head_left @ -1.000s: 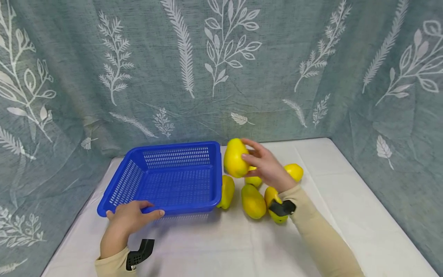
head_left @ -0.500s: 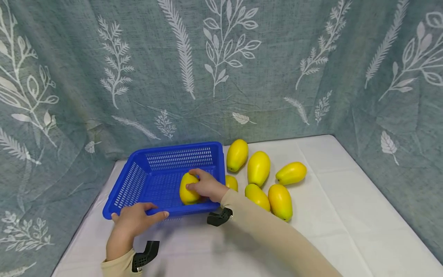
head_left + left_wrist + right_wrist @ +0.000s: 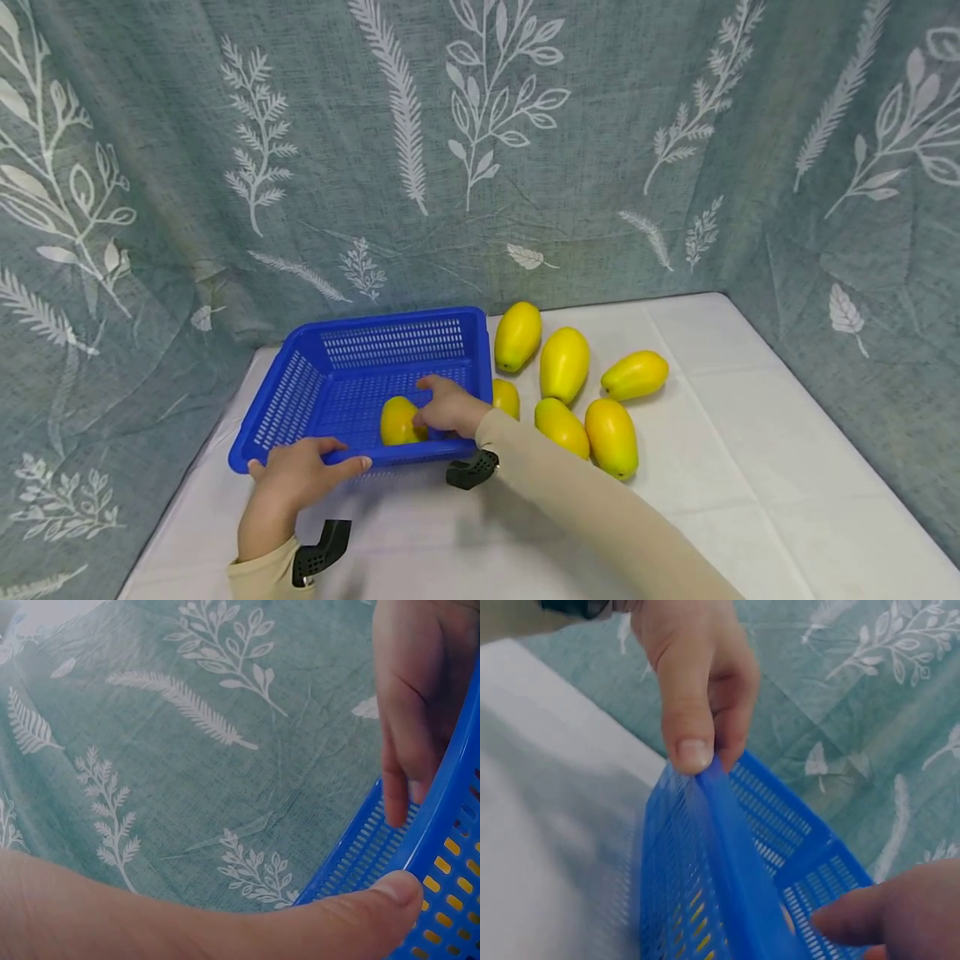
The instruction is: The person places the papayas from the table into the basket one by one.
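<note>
My left hand (image 3: 296,477) grips the front rim of a blue plastic basket (image 3: 360,457), thumb outside and fingers inside, which the left wrist view also shows. Inside the basket, near the front wall, lies a yellow papaya (image 3: 398,419). My right hand (image 3: 452,407) is in the basket just right of that papaya, its fingers spread and loose, the nearest fingertips right at the fruit's side. In the right wrist view the right hand's fingers (image 3: 855,915) reach over the rim, and yellow shows through the slots of the wall.
Several more papayas lie on the white cloth right of the basket, among them one at the back (image 3: 517,337) and one at the far right (image 3: 635,375). Another papaya (image 3: 506,398) is partly hidden by the basket's right wall. A patterned green curtain (image 3: 480,167) hangs behind the table (image 3: 750,467).
My right hand has carried the papaya left from above the pile into the basket and let it go there. The papaya has settled lower. My left hand keeps hold of the rim.
</note>
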The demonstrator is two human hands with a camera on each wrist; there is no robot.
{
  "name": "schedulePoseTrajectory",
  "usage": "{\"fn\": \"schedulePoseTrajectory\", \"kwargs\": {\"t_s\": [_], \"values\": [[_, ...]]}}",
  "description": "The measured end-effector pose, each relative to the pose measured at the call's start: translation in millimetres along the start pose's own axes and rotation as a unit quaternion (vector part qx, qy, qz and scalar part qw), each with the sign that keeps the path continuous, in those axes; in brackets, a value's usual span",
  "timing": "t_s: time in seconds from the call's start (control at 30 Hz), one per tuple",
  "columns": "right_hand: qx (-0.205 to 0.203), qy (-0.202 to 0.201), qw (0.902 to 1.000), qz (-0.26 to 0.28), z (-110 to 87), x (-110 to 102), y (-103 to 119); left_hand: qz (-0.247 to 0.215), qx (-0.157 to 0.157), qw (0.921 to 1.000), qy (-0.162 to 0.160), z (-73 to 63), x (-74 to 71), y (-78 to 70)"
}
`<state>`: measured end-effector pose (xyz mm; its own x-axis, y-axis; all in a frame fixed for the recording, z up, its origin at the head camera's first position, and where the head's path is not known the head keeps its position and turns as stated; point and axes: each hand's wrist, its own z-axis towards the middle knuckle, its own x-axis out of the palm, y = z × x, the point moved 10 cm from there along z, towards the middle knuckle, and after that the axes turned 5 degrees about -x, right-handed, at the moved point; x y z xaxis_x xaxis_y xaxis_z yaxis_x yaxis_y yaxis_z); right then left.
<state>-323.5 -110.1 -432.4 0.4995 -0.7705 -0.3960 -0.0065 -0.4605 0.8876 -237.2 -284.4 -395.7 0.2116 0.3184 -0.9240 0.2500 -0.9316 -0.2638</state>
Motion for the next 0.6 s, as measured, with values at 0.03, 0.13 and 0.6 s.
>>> {"fn": "schedulePoseTrajectory", "kwargs": {"t_s": [0.03, 0.13, 0.6], "values": [[-0.002, -0.007, 1.0000, 0.006, -0.7, -2, 0, 0.000, 0.000, 1.0000, 0.000, 0.4, 0.6, -0.8], [-0.017, -0.031, 0.9984, 0.045, -6.9, -17, 4, 0.001, 0.002, 1.0000, 0.001, 0.9, 3.7, -1.4], [-0.113, -0.188, 0.9384, 0.267, -107.7, -237, -18, 0.009, 0.006, 0.9999, 0.007, 2.5, 2.3, 1.3]]}}
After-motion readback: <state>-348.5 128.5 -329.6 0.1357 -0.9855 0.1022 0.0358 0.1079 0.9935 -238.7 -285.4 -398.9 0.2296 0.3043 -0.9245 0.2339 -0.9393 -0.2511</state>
